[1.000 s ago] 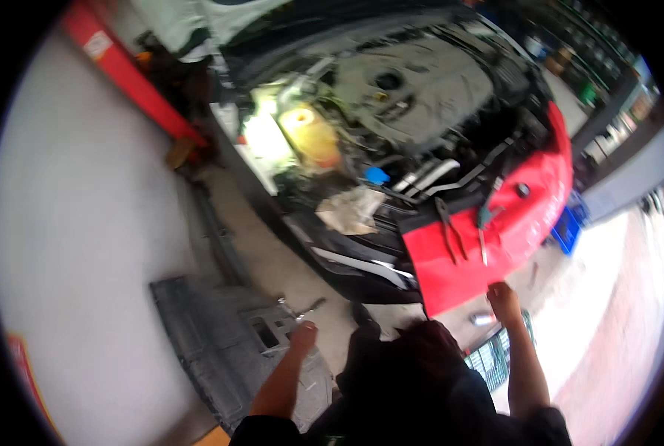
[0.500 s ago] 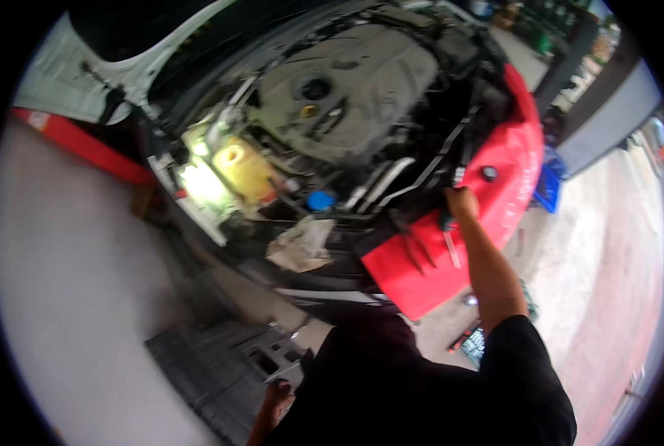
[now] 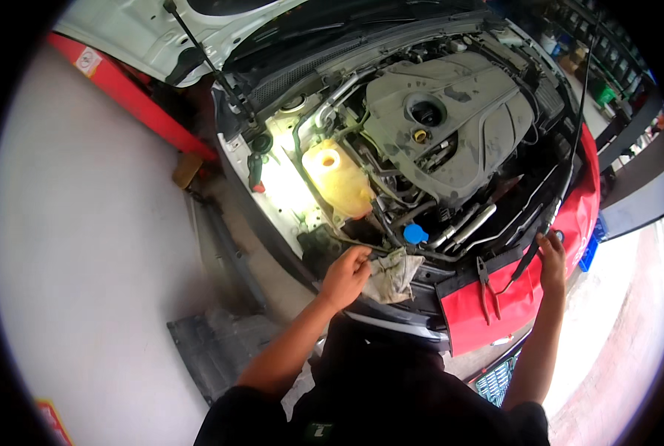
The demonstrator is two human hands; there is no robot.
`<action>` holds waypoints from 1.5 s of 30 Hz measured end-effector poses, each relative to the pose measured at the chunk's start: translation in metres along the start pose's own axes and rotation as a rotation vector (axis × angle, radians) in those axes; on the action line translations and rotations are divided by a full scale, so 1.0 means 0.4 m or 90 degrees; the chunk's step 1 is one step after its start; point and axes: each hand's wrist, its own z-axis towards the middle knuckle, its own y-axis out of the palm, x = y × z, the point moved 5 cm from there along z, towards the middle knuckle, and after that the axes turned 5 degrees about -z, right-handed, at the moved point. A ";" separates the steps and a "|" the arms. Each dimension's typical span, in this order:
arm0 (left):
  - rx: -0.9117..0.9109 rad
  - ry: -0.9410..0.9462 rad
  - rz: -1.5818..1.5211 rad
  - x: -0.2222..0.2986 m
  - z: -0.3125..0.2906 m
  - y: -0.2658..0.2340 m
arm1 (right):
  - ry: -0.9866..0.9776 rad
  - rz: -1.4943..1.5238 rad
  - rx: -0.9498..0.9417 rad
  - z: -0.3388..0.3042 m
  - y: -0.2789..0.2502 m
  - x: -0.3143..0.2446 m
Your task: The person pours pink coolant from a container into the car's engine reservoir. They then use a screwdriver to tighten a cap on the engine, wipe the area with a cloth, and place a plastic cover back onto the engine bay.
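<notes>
My left hand [image 3: 347, 276] is closed beside the crumpled pale rag [image 3: 395, 276] on the car's front edge; whatever is inside its fingers is hidden. On the right, my right hand [image 3: 551, 262] is closed at the lower end of a long thin dark rod [image 3: 574, 152] with a silvery section. The red fender cover [image 3: 469, 331] lies beneath that hand. Pliers [image 3: 487, 293] rest on the cover, with a black-handled screwdriver-like tool [image 3: 527, 260] between them and my right fingers. A blue cap [image 3: 415, 234] sits just behind the rag.
The grey engine cover [image 3: 451, 123] fills the bay's middle. Bright light falls around the yellowish reservoir [image 3: 339, 182] to its left. A strut [image 3: 205, 59] stands under the raised hood [image 3: 135, 33]. Below the bumper are a dark panel [image 3: 217, 353] and a tool case [image 3: 495, 383].
My left hand has risen from low beside my body to the rag. My right hand stays by the cover's inner edge. The view has shifted, so the engine bay appears farther right.
</notes>
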 end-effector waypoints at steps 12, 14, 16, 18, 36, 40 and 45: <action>-0.043 -0.163 -0.460 -0.095 0.308 0.046 | 0.140 0.222 0.034 -0.090 0.475 -0.126; -0.046 -0.066 -0.402 -0.062 0.295 0.040 | 0.106 0.255 0.013 -0.066 0.575 -0.186; -0.107 -0.055 -0.405 -0.040 0.303 0.054 | 0.133 0.282 0.009 -0.016 0.611 -0.211; -0.193 0.024 -0.286 0.033 0.317 0.035 | 0.153 0.255 0.049 0.034 0.634 -0.232; -0.366 -0.095 -0.569 -0.012 0.302 0.129 | 0.137 0.073 0.243 0.171 0.830 -0.224; -0.338 -0.086 -0.514 -0.001 0.299 0.120 | 0.152 0.034 0.270 0.168 0.839 -0.206; -0.335 -0.085 -0.276 0.032 0.328 0.102 | 0.061 -0.062 0.284 0.194 0.802 -0.177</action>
